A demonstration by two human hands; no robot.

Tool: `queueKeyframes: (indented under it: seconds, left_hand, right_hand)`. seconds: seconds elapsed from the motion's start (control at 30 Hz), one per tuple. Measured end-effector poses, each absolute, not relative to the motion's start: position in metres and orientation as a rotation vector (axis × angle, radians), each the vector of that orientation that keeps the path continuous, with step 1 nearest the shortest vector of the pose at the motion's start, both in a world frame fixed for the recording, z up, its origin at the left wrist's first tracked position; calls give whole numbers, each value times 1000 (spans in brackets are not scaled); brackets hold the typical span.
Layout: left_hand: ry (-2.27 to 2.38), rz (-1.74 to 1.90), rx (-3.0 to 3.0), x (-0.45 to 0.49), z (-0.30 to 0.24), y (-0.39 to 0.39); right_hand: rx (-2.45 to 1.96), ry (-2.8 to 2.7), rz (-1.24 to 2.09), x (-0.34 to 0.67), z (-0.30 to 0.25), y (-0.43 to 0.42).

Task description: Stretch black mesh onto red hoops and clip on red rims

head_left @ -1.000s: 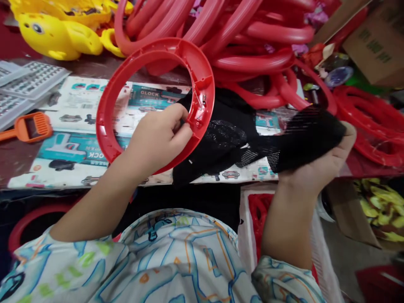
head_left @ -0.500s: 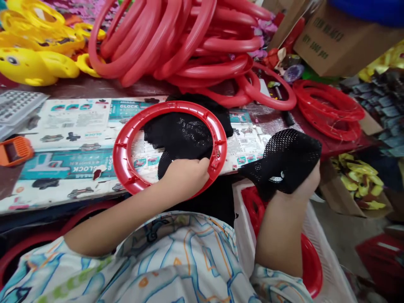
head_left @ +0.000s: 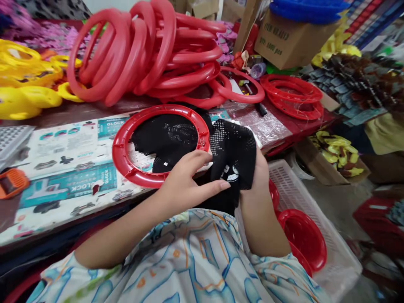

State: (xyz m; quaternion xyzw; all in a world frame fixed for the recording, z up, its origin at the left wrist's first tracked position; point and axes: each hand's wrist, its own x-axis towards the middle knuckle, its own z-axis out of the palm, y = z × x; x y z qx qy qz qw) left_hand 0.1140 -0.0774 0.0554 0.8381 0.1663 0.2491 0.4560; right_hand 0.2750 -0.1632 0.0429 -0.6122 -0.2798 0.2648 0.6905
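Observation:
A red plastic ring lies with its ribbed side up, black mesh fabric under it and showing through its middle. My left hand is at the ring's near right edge, thumb and fingers spread apart, the thumb pointing to a second piece of black mesh fabric. My right hand carries this second piece, which has a small white print; the fabric covers the fingers. It reaches the right side of the ring. A thin metal piece sits on the ring near my left fingertips, too small to name.
Large red hoops are piled at the back, beside yellow plastic toy parts. More red rings lie at the right. Flattened printed cardboard covers the table front. A white crate with red parts stands at my right.
My right hand has brought the black mesh fabric left to the ring. My left hand has opened from its grip on the ring's rim. The whole view has shifted as well.

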Motion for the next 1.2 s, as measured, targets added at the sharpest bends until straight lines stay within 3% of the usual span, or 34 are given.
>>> queueKeyframes:
  seconds: [0.17, 0.37, 0.5, 0.67, 0.8, 1.03, 1.2]
  left_hand:
    - [488, 768, 1845, 90, 46, -92]
    - [469, 274, 1582, 52, 59, -87]
    - [410, 188, 1625, 49, 75, -73]
    - [517, 397, 2080, 49, 87, -46]
    - [389, 315, 2224, 40, 105, -17]
    - [496, 116, 1996, 31, 134, 41]
    - [798, 263, 1950, 54, 104, 95]
  right_hand:
    - [-1319, -646, 646, 237, 27, -194]
    - [-1281, -751, 831, 231, 17, -227]
    - [-1471, -1052, 952, 222, 36, -225]
    - [-1799, -1353, 804, 187, 64, -190]
    - [-1630, -1569, 473, 187, 78, -149]
    - [-1391, -1731, 653, 235, 114, -91]
    - [-1600, -1641, 644, 256, 99, -20]
